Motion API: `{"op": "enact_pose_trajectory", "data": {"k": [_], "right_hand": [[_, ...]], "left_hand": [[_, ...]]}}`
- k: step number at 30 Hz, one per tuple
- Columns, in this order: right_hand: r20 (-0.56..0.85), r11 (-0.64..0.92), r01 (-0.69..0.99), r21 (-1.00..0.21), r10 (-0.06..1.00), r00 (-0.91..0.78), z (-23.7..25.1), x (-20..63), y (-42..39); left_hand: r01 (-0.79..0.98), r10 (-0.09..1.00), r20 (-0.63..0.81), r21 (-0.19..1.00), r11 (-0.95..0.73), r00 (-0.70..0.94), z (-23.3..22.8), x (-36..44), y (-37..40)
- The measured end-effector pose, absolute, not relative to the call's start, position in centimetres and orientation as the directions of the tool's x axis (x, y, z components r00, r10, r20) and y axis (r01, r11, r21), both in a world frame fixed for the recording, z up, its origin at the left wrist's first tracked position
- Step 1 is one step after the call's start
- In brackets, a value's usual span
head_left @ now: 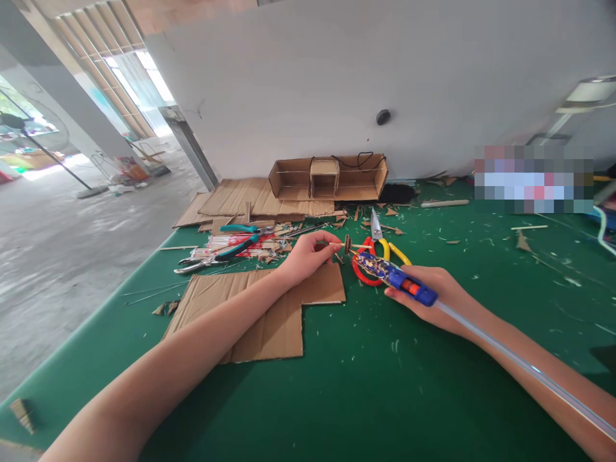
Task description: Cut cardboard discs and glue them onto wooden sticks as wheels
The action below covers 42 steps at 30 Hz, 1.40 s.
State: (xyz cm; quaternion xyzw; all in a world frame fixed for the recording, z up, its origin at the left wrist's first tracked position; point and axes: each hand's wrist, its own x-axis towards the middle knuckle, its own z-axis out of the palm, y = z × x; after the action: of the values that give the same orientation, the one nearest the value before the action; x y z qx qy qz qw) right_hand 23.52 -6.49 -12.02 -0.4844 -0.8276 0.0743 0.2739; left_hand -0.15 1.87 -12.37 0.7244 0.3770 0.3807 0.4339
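My left hand pinches a thin wooden stick that carries a small brown cardboard piece near my fingertips. Wrapped in my right hand is a blue hot glue gun, with a long clear glue stick trailing from its back along my forearm. The gun's nozzle is at or very close to the cardboard piece; whether they touch I cannot tell. Behind the gun lie scissors with red and yellow handles, partly covered. A notched cardboard sheet lies below my left forearm.
Pliers with teal handles lie among red-and-white packaged sticks at the left. At the wall stands an open cardboard box structure beside flat cardboard. Scraps litter the green table. A pale stick lies further back.
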Motion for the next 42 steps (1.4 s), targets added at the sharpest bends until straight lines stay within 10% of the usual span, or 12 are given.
{"op": "enact_pose_trajectory", "data": {"k": [42], "right_hand": [[0.406,0.522,0.776,-0.355,0.833,-0.376,-11.88,23.08,-6.66]], "left_hand": [[-0.013,0.898,0.232,0.969,-0.245,0.375,-11.95,0.24,1.70]]}}
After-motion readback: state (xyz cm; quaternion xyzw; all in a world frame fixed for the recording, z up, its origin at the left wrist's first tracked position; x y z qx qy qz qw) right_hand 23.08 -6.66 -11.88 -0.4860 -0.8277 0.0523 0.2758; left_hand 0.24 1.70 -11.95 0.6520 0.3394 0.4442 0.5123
